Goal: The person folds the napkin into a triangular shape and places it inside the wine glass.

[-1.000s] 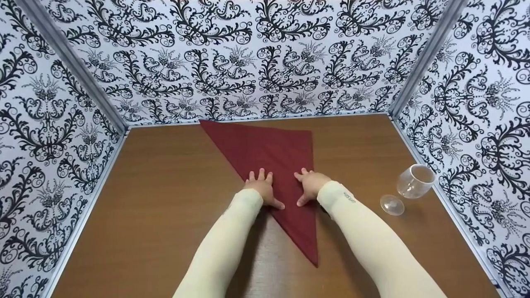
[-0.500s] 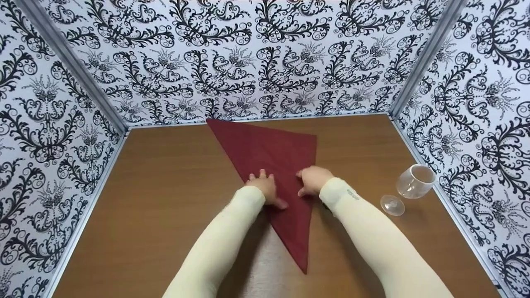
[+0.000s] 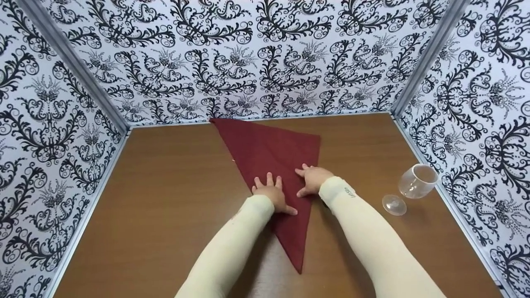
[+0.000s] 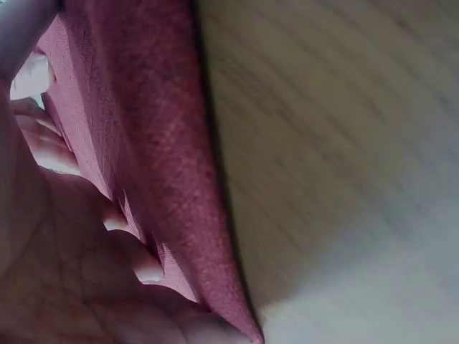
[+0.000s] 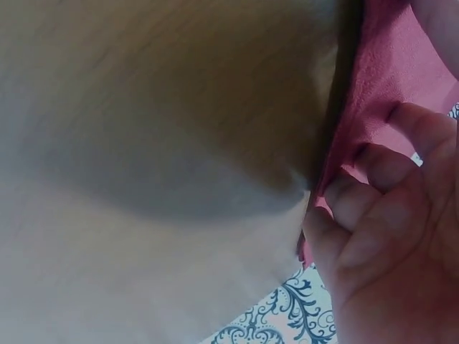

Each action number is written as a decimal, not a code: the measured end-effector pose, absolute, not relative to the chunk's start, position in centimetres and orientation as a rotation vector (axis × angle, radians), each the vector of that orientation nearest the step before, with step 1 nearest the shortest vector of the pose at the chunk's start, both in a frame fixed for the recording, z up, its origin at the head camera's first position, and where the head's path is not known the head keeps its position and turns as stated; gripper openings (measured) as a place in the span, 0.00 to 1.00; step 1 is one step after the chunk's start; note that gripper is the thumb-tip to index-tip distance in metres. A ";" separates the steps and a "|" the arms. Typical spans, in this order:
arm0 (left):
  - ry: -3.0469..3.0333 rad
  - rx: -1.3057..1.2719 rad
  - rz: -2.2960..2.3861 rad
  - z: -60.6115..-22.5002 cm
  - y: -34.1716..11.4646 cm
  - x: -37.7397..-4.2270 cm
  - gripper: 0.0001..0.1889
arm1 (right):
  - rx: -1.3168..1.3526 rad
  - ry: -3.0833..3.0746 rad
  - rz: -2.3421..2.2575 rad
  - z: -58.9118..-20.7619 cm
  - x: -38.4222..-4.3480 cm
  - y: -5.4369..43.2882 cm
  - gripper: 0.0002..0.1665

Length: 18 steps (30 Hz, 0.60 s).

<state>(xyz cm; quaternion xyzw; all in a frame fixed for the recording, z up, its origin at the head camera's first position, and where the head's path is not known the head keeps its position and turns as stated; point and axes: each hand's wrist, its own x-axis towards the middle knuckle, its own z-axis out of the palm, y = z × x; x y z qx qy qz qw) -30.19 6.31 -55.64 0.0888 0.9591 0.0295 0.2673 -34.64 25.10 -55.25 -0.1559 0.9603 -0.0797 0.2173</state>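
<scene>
A dark red cloth napkin (image 3: 275,149), folded to a long pointed shape, lies flat on the wooden table. Its narrow tip points toward me. On its left edge rests my left hand (image 3: 271,195), fingers spread, thumb out over the cloth. My right hand (image 3: 316,180) touches the right edge with its fingertips and holds nothing. The left wrist view has the palm (image 4: 72,272) beside the napkin's edge (image 4: 165,143). Slightly bent fingers (image 5: 351,201) meet the red cloth (image 5: 380,79) in the right wrist view.
To the right, near the side wall, is a clear stemmed glass (image 3: 418,182) with a round foot (image 3: 394,205). Patterned black-and-white panels (image 3: 265,62) enclose the back and both sides of the brown table (image 3: 174,186).
The napkin has turned a little: its far left corner moved right and its near tip moved left. My left hand shifted slightly right and nearer. The right fingers bent, then spread again.
</scene>
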 end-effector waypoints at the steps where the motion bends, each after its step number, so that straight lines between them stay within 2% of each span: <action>1: 2.586 0.239 0.084 -55.5 6.3 -30.1 0.73 | -0.429 2.659 -0.222 -55.3 -34.6 25.1 0.58; 18: 2.589 0.259 0.116 -54.9 5.4 -30.1 0.72 | -0.458 2.692 -0.144 -54.9 -33.7 24.6 0.58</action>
